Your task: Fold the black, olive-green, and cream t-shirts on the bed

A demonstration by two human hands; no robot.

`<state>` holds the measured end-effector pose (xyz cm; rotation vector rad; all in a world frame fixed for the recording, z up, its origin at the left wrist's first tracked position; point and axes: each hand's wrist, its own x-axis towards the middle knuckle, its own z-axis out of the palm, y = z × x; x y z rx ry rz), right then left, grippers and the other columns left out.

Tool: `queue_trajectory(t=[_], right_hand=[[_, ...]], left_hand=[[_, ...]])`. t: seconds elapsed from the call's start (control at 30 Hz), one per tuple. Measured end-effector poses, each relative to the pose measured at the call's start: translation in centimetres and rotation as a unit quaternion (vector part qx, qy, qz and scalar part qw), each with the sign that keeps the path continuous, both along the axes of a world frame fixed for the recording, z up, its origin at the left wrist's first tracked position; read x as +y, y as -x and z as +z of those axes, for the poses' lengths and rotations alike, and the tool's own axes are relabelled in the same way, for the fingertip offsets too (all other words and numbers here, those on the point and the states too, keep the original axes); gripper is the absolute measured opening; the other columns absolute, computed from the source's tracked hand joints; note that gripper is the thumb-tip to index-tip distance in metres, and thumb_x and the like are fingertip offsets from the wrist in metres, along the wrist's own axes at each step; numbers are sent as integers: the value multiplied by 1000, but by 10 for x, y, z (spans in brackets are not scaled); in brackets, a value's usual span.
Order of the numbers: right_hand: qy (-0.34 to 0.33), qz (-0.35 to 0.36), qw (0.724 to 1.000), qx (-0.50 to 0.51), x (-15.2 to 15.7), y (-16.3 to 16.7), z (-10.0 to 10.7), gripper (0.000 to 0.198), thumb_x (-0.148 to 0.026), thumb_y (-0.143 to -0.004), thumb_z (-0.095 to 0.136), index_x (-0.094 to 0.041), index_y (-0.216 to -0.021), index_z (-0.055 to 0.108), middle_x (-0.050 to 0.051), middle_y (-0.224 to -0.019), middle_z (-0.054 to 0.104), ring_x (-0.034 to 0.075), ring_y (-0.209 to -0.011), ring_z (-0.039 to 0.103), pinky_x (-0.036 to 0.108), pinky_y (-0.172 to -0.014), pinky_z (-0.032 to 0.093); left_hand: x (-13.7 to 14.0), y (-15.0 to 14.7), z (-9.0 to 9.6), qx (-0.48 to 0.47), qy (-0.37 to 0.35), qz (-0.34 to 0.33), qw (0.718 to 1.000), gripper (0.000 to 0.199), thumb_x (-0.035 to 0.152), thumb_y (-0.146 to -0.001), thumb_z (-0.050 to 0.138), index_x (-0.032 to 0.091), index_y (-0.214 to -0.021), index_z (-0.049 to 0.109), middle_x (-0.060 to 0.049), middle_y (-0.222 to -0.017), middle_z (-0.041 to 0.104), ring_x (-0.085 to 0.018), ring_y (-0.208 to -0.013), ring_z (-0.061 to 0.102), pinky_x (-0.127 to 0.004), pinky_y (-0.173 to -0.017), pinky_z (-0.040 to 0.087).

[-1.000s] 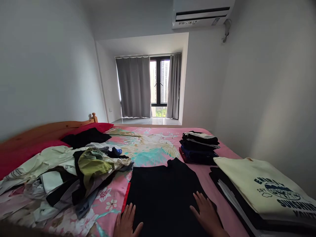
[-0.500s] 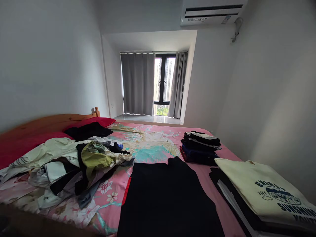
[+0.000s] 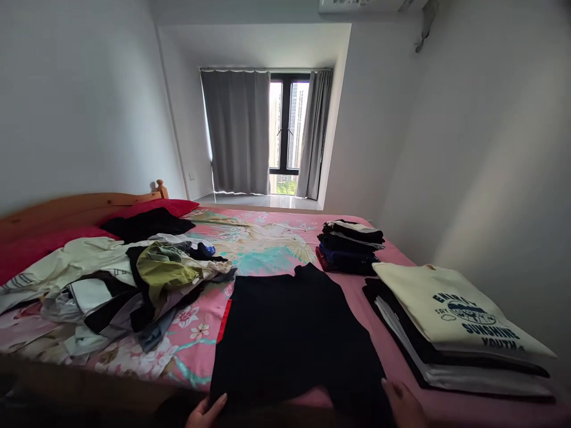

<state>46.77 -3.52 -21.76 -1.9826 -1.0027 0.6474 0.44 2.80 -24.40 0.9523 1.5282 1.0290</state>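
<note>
On the near side of the bed [image 3: 357, 291], in the head view, a big black garment [image 3: 289, 333] lies spread out nearly flat. Its near end splits into two parts, with pink sheet showing in the gap. The left hand [image 3: 206, 414] is almost closed, with thumb and finger pinching the near left corner. The right hand [image 3: 404, 405] pinches the near right edge in the same way, though the bottom of the picture cuts off part of both hands.

To do this part well, I think both hands should pull gently and evenly, so that neither side goes crooked. A light pinch should be enough. It would help to keep the two near parts level and the middle smooth, because dark cloth hides its creases.

The black cloth looks soft, dull and bendy, and a thin red strip [image 3: 224, 320] shows along its left side. To the left, a messy heap of clothes [image 3: 169, 270] is all lumps and twists. To the right, a cream top [image 3: 446, 303] with dark printed words lies on a neat, flat pile. Farther back sits a smaller stack of folded clothes [image 3: 350, 252], squarish and mostly dark.
</note>
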Motion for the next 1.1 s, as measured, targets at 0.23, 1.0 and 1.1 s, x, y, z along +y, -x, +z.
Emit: queue_trajectory(t=[0.23,1.0,1.1], right_hand=[[31,28,995,94,-13,23,18,44,-64,-64,51,-20,-61,54,2,-59,59,24,-69,61,29,-63,48],[19,-13,886,463,-68,32,28,51,-50,-67,72,-19,-106,61,6,-98,69,26,-91,64,30,-62,53],[-1,-5,870,494,-87,33,25,44,-48,-68,72,-18,-100,65,6,-96,70,27,-92,65,32,-70,53]], left_hand=[[-5,-5,-2,-100,87,-4,991,52,55,-39,80,17,-64,55,8,-40,43,-9,-34,44,-21,-37,33],[-34,26,34,-50,149,-153,976,53,56,-51,76,19,-53,38,4,-48,47,-11,-49,47,-21,-47,28],[-41,35,30,-67,164,-163,970,51,50,-50,78,19,-51,38,5,-48,45,-12,-51,49,-23,-50,34]])
